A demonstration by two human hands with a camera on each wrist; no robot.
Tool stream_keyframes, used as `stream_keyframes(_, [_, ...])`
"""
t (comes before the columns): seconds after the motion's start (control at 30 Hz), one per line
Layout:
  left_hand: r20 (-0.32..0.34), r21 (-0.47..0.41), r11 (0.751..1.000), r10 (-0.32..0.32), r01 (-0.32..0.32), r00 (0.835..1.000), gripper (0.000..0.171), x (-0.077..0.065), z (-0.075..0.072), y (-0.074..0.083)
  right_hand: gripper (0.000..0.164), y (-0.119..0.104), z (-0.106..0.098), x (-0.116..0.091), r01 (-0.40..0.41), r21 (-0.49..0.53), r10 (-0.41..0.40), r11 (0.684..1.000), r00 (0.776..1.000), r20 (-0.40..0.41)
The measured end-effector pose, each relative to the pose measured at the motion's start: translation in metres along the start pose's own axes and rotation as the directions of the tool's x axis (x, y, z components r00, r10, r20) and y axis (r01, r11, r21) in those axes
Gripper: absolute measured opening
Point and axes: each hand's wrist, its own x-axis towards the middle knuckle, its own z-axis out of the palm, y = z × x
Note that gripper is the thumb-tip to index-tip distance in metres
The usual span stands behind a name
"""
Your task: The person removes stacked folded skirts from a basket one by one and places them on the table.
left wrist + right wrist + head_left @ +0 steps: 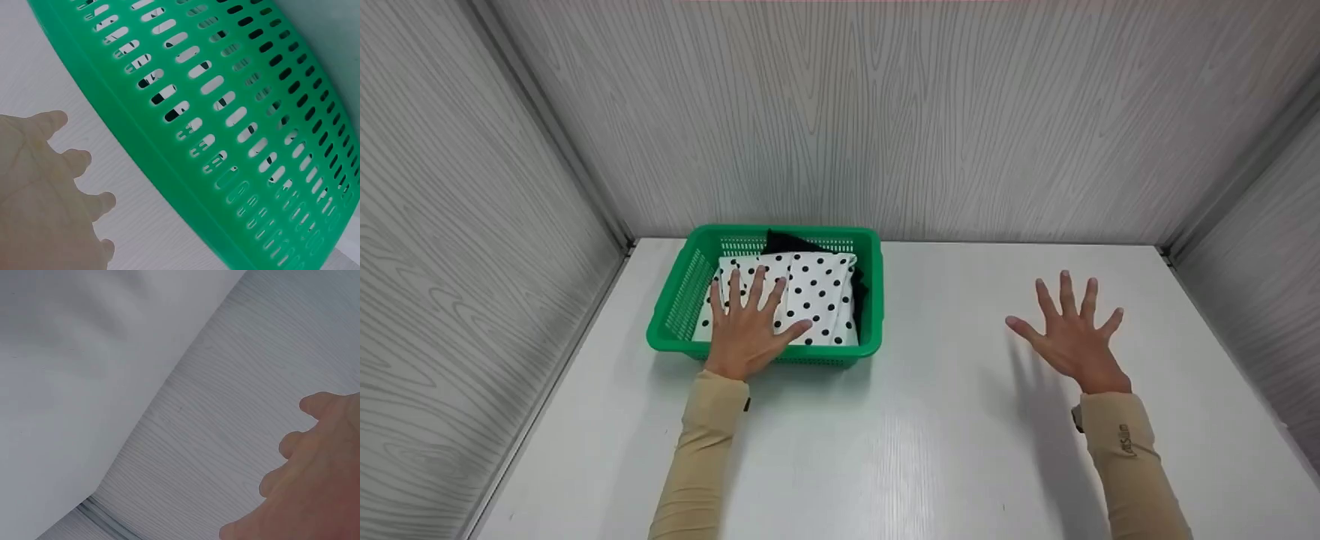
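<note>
A green plastic basket [769, 230] with slotted walls stands on the white table at the left of the head view. Inside it lies a folded white cloth with black dots [816, 296], over some black cloth [787, 242]. My left hand [746, 335], fingers spread straight, is over the basket's near rim and overlaps the dotted cloth in the head view. The left wrist view shows this hand [45, 191] apart from the basket wall [140, 135]. My right hand [1078, 345] hovers above the table at the right, fingers spread, holding nothing; its shadow falls below.
The white table [930, 420] runs up to a pale wood-grain back wall [840, 120]. Similar panels rise as a left side wall [457, 247] and a right side wall [1260, 247]. The basket stands close to the back wall.
</note>
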Motion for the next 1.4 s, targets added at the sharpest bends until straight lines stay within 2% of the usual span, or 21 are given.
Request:
stream_keyframes(0.07, [-0.067,0.029,0.999,0.03,-0.028,0.997,0.082,0.001,0.0,0.0,0.089,-0.005,0.001,0.001,0.02,0.038,-0.017,0.999,0.997,-0.077])
stream_keyframes(0.13, [-0.172,0.054,0.996,0.074,-0.066,0.982,0.072,0.002,0.0,-0.001,0.076,-0.012,0.004,0.003,0.058,0.099,-0.036,0.993,0.976,-0.216])
stream_keyframes(0.2, [-0.283,0.083,0.991,0.12,-0.101,0.951,0.06,0.003,-0.001,-0.002,0.059,-0.024,0.007,0.009,0.132,0.152,-0.066,0.98,0.923,-0.38])
stream_keyframes(0.27, [-0.366,0.089,0.988,0.148,-0.124,0.919,0.05,0.006,-0.001,-0.003,0.041,-0.038,0.011,0.016,0.213,0.166,-0.098,0.963,0.848,-0.521])
stream_keyframes(0.33, [-0.405,0.073,0.988,0.155,-0.137,0.901,0.045,0.008,-0.001,-0.004,0.028,-0.053,0.013,0.023,0.281,0.164,-0.133,0.946,0.793,-0.594])
stream_keyframes(0.4, [-0.416,0.045,0.989,0.148,-0.142,0.897,0.043,0.01,0.0,-0.005,0.021,-0.069,0.015,0.029,0.331,0.16,-0.164,0.93,0.764,-0.624])
stream_keyframes(0.47, [-0.42,0.015,0.99,0.132,-0.138,0.898,0.043,0.012,0.002,-0.008,0.017,-0.084,0.017,0.035,0.371,0.176,-0.185,0.912,0.755,-0.629])
stream_keyframes(0.57, [-0.424,-0.021,0.992,0.102,-0.122,0.9,0.042,0.015,0.005,-0.013,0.014,-0.105,0.021,0.042,0.407,0.211,-0.2,0.888,0.759,-0.62])
stream_keyframes(0.7, [-0.438,-0.062,0.993,0.066,-0.103,0.896,0.042,0.015,0.009,-0.024,0.012,-0.132,0.034,0.053,0.439,0.272,-0.21,0.856,0.777,-0.593])
stream_keyframes(0.8, [-0.437,-0.097,0.991,0.036,-0.087,0.899,0.042,0.013,0.01,-0.032,0.011,-0.152,0.045,0.06,0.438,0.331,-0.206,0.836,0.809,-0.551])
stream_keyframes(0.9, [-0.4,-0.143,0.989,-0.015,-0.046,0.916,0.044,0.012,0.011,-0.039,0.012,-0.169,0.053,0.065,0.404,0.394,-0.181,0.826,0.851,-0.493])
stream_keyframes(0.97, [-0.351,-0.184,0.983,-0.063,-0.003,0.934,0.046,0.012,0.012,-0.041,0.014,-0.179,0.056,0.067,0.364,0.44,-0.158,0.821,0.885,-0.438])
stream_keyframes(1.07, [-0.238,-0.249,0.964,-0.148,0.087,0.96,0.051,0.013,0.011,-0.042,0.016,-0.192,0.06,0.07,0.264,0.525,-0.103,0.809,0.943,-0.317])
stream_keyframes(1.17, [-0.112,-0.303,0.935,-0.228,0.185,0.967,0.056,0.015,0.01,-0.042,0.02,-0.203,0.063,0.073,0.134,0.598,-0.044,0.791,0.986,-0.162])
stream_keyframes(1.27, [-0.005,-0.353,0.897,-0.288,0.267,0.958,0.06,0.018,0.007,-0.044,0.026,-0.214,0.065,0.075,-0.001,0.664,0.011,0.748,1.0,-0.011])
stream_keyframes(1.4, [0.084,-0.402,0.851,-0.334,0.339,0.939,0.063,0.021,0.004,-0.049,0.038,-0.226,0.068,0.078,-0.134,0.738,0.042,0.662,0.989,0.142])
